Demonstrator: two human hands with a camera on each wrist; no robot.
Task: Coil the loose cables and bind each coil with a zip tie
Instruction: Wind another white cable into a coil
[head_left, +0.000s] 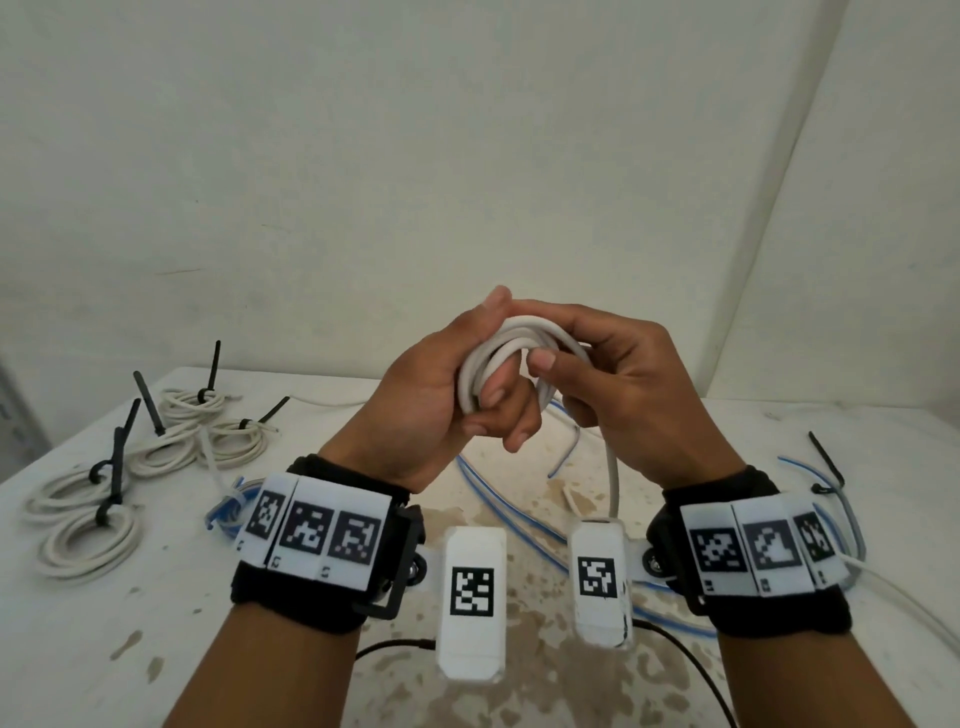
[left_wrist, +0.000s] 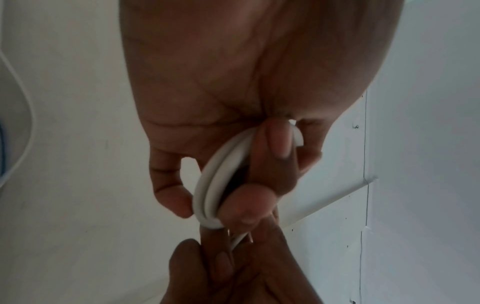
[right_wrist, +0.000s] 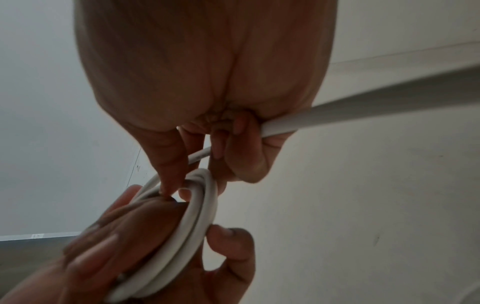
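Smooth, matt white plastic-sheathed cable coil (head_left: 511, 345), black plastic zip ties (head_left: 117, 470) on bound coils, table (head_left: 171, 613) was dull white, stained and blotchy (paint looked worn), black cloth wrist straps (head_left: 291, 605), matt wall (head_left: 467, 130)

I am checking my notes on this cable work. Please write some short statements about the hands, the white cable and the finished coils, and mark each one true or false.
1. Both hands hold the white cable coil in the air. True.
2. The left hand rests flat on the table. False: it grips the coil.
3. Tied coils lie at the left. True.
4. The right hand holds a zip tie. False: it holds cable.
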